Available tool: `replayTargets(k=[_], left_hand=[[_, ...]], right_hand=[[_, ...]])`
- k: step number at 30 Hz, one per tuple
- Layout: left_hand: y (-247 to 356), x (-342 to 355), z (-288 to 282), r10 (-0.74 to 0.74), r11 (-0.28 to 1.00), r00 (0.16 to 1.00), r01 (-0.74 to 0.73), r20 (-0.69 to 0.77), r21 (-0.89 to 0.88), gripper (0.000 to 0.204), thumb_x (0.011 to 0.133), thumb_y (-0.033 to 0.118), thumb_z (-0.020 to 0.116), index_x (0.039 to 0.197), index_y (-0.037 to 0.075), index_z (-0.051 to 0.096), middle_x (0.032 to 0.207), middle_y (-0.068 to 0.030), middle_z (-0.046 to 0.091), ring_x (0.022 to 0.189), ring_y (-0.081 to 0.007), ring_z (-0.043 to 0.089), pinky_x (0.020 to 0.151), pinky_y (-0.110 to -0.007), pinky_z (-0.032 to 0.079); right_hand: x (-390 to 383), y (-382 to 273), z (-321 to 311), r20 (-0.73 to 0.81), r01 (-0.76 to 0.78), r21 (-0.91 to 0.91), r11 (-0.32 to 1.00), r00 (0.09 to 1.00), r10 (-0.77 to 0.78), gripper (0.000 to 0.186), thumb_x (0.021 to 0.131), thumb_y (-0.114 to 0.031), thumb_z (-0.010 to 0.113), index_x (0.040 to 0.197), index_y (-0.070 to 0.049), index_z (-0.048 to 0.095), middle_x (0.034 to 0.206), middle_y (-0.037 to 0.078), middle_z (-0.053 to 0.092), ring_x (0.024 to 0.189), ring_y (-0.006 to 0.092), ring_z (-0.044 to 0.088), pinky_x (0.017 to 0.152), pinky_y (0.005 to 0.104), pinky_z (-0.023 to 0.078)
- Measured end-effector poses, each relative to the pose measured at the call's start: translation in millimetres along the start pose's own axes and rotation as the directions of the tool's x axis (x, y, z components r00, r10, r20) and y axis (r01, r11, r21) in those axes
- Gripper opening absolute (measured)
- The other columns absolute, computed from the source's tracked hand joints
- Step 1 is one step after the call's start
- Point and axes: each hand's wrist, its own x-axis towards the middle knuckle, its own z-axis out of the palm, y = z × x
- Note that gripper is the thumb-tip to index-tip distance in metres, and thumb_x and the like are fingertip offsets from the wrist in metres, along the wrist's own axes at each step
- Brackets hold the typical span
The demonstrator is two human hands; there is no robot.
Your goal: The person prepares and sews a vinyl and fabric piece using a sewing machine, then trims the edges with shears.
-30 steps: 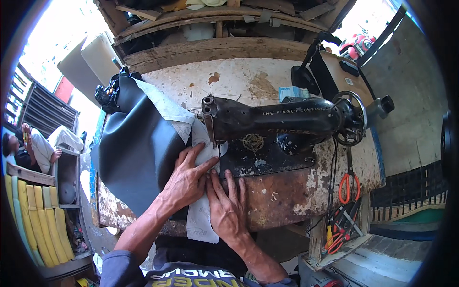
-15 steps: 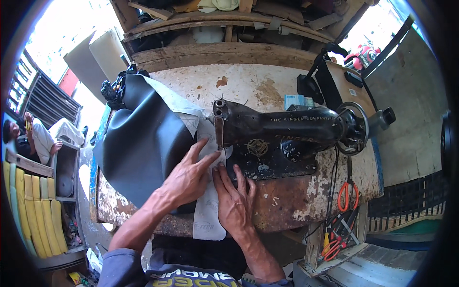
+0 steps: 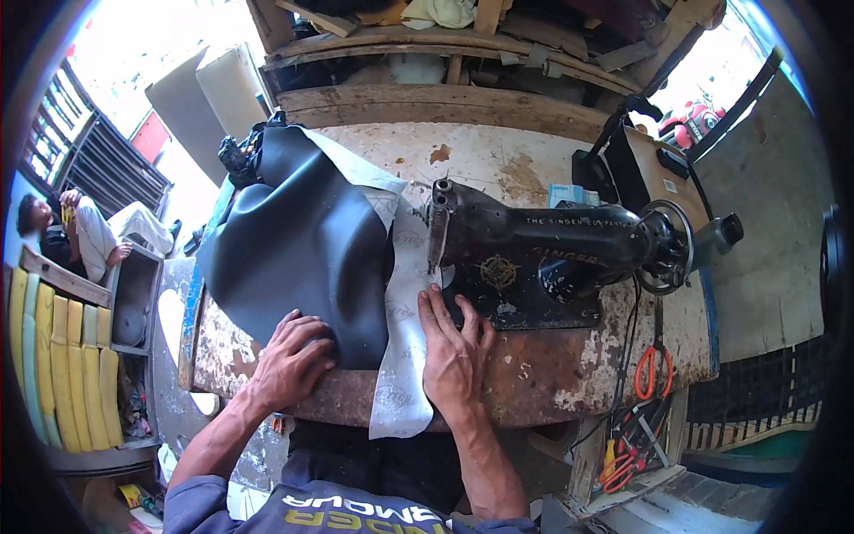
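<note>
My left hand (image 3: 295, 358) is at the near left corner of a black vinyl sheet (image 3: 289, 240), its fingers curled over the material; the thumb is hidden. White backing shows where the sheet's far edge folds over. Along its right side runs a long pale strip (image 3: 405, 356) with faint printing, hanging past the table's front edge. My right hand (image 3: 456, 356) lies flat on this strip, fingers extended and apart, fingertips just in front of the needle end of a black sewing machine (image 3: 534, 236).
The sewing machine stands on a worn, stained table (image 3: 569, 374). Orange-handled scissors (image 3: 654, 372) lie right of it, above an open drawer of tools (image 3: 636, 445). A black plastic bag (image 3: 240, 156) sits at the far left. A seated person (image 3: 89, 231) is beyond yellow foam strips (image 3: 67, 356).
My left hand has moved from beside the needle down and left to the sheet's near corner. The right hand stays on the strip by the needle. The view has shifted slightly.
</note>
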Motion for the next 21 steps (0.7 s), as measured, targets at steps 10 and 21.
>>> replayTargets(k=[10, 21], left_hand=[[-12.8, 3.9, -25.7, 0.224, 0.948, 0.975, -0.216, -0.009, 0.232, 0.029, 0.086, 0.024, 0.081, 0.109, 0.007, 0.073, 0.096, -0.0075, 0.068, 0.098, -0.0282, 0.067, 0.087, -0.043, 0.052], [151.8, -35.1, -20.8, -0.233, 0.970, 0.882, 0.180, 0.410, 0.163, 0.035, 0.099, 0.034, 0.070, 0.104, 0.000, 0.066, 0.095, -0.0199, 0.073, 0.086, -0.0376, 0.074, 0.075, -0.047, 0.061]], right_hand=[[2.7, -6.1, 5.3, -0.081, -0.002, -0.033, 0.999, 0.997, -0.001, 0.058, 0.097, -0.006, 0.055, 0.154, -0.016, 0.061, 0.163, 0.000, 0.055, 0.143, 0.0335, 0.047, 0.118, 0.0530, 0.033], [-1.7, -2.2, 7.2, -0.107, -0.002, -0.020, 1.000, 0.994, 0.000, 0.055, 0.100, -0.007, 0.051, 0.153, -0.017, 0.061, 0.162, -0.001, 0.056, 0.144, 0.0338, 0.046, 0.121, 0.0532, 0.030]])
